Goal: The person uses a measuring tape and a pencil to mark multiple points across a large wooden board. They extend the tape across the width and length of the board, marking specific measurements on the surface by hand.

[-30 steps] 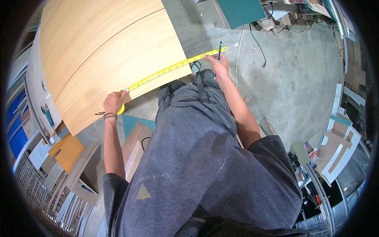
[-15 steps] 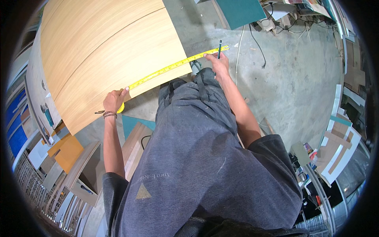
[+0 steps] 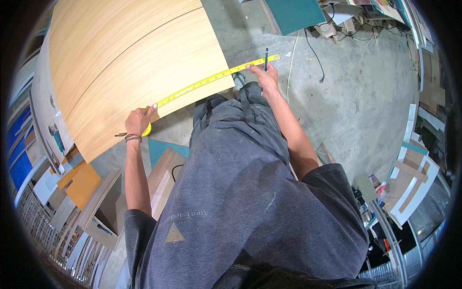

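A yellow tape measure (image 3: 195, 85) is drawn out across the near right end of a light wood-grain board (image 3: 144, 53). Its case is partly hidden under my left hand (image 3: 138, 121), which grips it at the board's near edge with the thumb on the blade. Past the board's right edge, my right hand (image 3: 266, 77) pinches the blade near its free end, which sticks out beyond the fingers over the floor. A dark pencil (image 3: 266, 59) stands up between the fingers of that same hand. One long dark seam runs across the board.
A teal panel (image 3: 293, 14) lies at the top right, with cables (image 3: 314, 55) on the concrete floor (image 3: 356, 91) below it. At lower left stand a wooden box (image 3: 103, 212) and an orange panel (image 3: 79, 185). A teal power tool (image 3: 57, 139) rests left of the board.
Both hands stay almost in place. The right hand and the tape's free end have shifted very slightly up and left.
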Demonstrator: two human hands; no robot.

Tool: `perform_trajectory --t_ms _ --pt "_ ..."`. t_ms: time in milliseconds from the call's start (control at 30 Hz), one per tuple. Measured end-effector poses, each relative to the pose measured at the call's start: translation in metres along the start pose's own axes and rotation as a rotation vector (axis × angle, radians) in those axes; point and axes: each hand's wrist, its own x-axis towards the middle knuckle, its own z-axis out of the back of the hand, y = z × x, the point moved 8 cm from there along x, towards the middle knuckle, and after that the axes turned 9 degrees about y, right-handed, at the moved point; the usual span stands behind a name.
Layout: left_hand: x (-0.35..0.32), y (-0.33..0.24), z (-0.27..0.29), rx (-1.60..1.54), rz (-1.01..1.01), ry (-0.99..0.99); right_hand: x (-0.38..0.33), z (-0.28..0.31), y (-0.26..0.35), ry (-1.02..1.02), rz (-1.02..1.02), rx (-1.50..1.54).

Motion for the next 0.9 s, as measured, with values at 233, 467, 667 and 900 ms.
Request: perform_trajectory --t_ms 233,467,667,900 --pt "0.002 0.001 0.0 -0.002 0.019 0.005 -0.003 -0.005 0.002 0.028 -0.01 0.001" --pt "0.002 0.003 -0.001 -0.033 0.017 -0.003 -0.005 -0.008 0.003 0.035 -0.036 -0.032" --pt "0.0 -0.001 0.002 -0.026 0.005 0.013 -0.007 -0.014 0.003 0.062 -0.046 -0.04" --pt "0.0 -0.002 0.001 -0.017 -0.019 0.01 0.002 -0.017 -0.006 0.106 0.006 -0.061"
